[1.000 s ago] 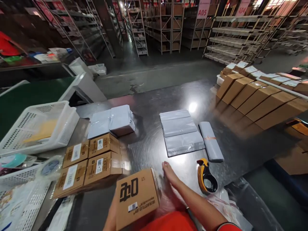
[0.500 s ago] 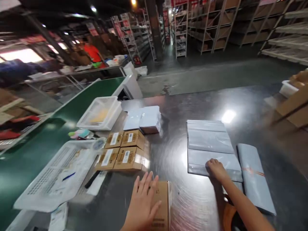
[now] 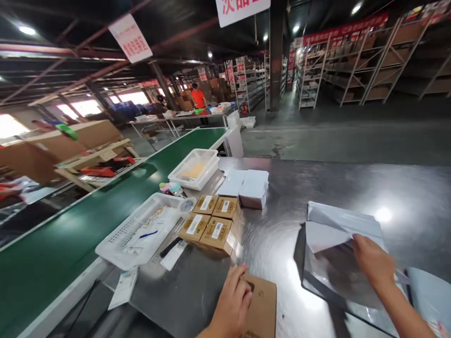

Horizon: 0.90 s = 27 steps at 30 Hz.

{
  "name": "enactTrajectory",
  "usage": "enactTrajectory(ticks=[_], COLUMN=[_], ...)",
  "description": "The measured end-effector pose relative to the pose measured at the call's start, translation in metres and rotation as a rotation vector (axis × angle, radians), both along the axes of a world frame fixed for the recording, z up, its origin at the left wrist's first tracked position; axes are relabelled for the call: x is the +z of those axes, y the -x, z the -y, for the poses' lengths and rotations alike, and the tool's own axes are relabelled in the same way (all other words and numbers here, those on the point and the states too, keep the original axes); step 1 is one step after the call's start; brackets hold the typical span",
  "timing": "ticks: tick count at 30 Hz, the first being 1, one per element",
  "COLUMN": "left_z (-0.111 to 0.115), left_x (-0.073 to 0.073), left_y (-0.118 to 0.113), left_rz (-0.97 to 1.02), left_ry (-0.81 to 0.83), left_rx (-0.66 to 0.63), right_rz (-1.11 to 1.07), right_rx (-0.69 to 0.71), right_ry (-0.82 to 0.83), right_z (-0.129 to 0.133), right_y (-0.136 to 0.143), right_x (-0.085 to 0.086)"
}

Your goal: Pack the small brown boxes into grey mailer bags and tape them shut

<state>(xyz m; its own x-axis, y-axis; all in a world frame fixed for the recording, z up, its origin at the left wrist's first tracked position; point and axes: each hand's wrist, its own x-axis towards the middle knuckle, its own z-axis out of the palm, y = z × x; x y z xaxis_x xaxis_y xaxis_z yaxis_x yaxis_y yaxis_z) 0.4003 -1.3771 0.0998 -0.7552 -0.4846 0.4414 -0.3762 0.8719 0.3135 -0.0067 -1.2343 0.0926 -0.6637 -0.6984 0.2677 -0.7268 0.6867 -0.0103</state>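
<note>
My left hand (image 3: 234,298) rests on the left edge of a brown cardboard box (image 3: 262,305) near the table's front, its fingers bent over the top. On the right, my right hand (image 3: 373,260) pinches the edge of a grey plastic mailer bag (image 3: 327,234) and lifts it off the stack. The bag's dark inner side shows beneath the raised part. Several small brown boxes (image 3: 216,230) with white labels stand together left of centre. Behind them lie grey-wrapped packages (image 3: 253,188).
Two white baskets (image 3: 141,234) (image 3: 195,169) stand beside the green conveyor belt (image 3: 70,239). A black-handled tool (image 3: 171,246) lies near the boxes. Another grey bundle (image 3: 430,293) is at the far right. A person in orange (image 3: 199,98) stands in the background.
My right hand has taken hold of the grey bag's edge and raised it. My left hand's fingers have gone from spread to bent on the box. The view has swung left.
</note>
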Motion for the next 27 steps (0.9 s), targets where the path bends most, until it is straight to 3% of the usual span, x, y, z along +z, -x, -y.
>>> enactTrajectory(ticks=[3,6,9,13,15,19,22,27], left_z=[0.005,0.010,0.015,0.028,0.035,0.045,0.057,0.102], left_x=[0.031,0.074,0.109,0.126,0.128,0.133,0.137,0.151], left_y=[0.016,0.049,0.084,0.106,0.105,0.093,0.091,0.105], left_rz=[-0.179,-0.352,-0.243,0.215,0.316,0.425,0.488,0.564], left_ry=[-0.058,-0.002,0.075,0.037,0.026,0.088,0.082,0.092], left_rx=[-0.048,-0.172,-0.168,-0.142,-0.124,-0.069,-0.114,-0.168], right_rz=[-0.297,-0.455,-0.539,-0.628,-0.569,-0.230,0.029,0.197], right_rx=[0.144,0.356,0.499,0.555,0.504,0.200,0.033,0.092], right_ry=[0.003,0.033,0.084,0.155,0.110,-0.115,-0.148,-0.185], right_z=[0.036,0.059,0.063,0.049,0.041,0.034,0.037,0.065], right_y=[-0.054,-0.119,-0.169,-0.197,-0.199,-0.190,-0.180,-0.171], right_x=[0.085,0.129,0.138,0.139,0.142,0.148,0.150,0.159])
